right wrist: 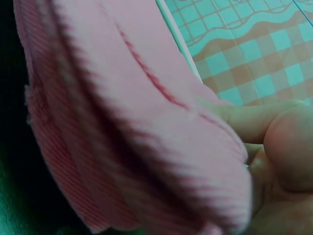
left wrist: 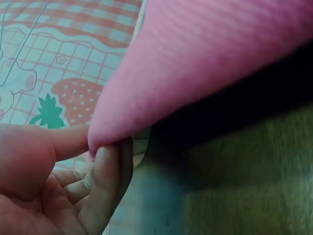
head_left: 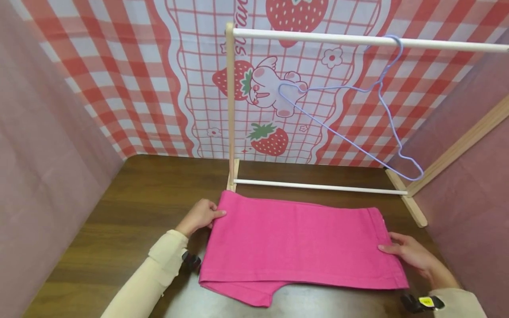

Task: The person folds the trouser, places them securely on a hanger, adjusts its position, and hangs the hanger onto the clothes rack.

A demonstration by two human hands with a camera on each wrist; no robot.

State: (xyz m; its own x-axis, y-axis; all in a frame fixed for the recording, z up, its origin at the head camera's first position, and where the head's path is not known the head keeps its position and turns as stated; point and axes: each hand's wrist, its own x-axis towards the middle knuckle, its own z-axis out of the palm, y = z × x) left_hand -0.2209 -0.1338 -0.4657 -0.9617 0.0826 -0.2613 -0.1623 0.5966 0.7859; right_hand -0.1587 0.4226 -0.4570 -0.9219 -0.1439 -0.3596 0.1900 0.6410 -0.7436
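Note:
Pink trousers (head_left: 302,243), folded lengthwise, stretch between my two hands above the dark table, a pointed crotch flap sticking out at the lower left. My left hand (head_left: 201,215) pinches their upper left edge between thumb and fingers. In the left wrist view, that thumb and the fingers (left wrist: 105,181) meet on a fold of the pink cloth. At the other end my right hand (head_left: 413,254) pinches the right edge, thumb on top. Layered, stitched cloth (right wrist: 161,127) fills the right wrist view and covers most of those fingertips.
Behind the trousers stands a wooden rack with a white top rail (head_left: 310,36) and a low white bar (head_left: 318,185). A lilac hanger (head_left: 350,143) hangs from the rail. A strawberry-print checked cloth (head_left: 119,66) covers the back; pinkish curtains flank the wooden table (head_left: 131,212).

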